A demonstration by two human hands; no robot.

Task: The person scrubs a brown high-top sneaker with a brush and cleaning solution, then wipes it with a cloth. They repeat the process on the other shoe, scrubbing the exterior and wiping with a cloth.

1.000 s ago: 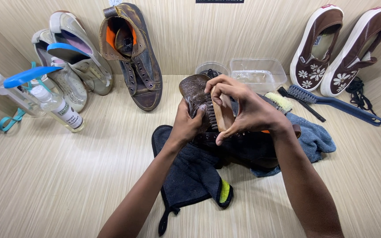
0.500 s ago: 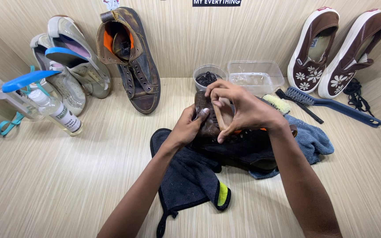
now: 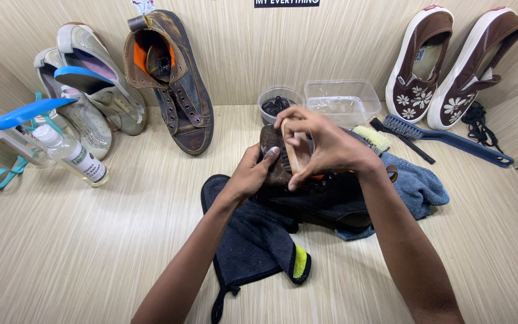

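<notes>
A worn dark brown shoe [image 3: 270, 144] lies on its side on a dark cloth [image 3: 253, 240] at the middle of the table. My left hand [image 3: 253, 171] grips its toe end from the left. My right hand [image 3: 325, 144] is closed on a wooden-backed brush [image 3: 293, 157], pressed against the shoe's toe. Much of the shoe is hidden under both hands.
A matching brown high-top shoe [image 3: 172, 78] leans on the back wall, with grey sneakers [image 3: 85, 90] and bottles [image 3: 70, 153] to the left. Behind stand a small tub [image 3: 277, 102] and clear container [image 3: 343, 99]. A blue brush [image 3: 445, 135], blue towel [image 3: 418, 186] and flowered slip-ons [image 3: 451, 60] lie right.
The brush in my right hand has shifted slightly along the shoe's toe, and my left hand stays on the shoe. The camera view has tilted a little lower.
</notes>
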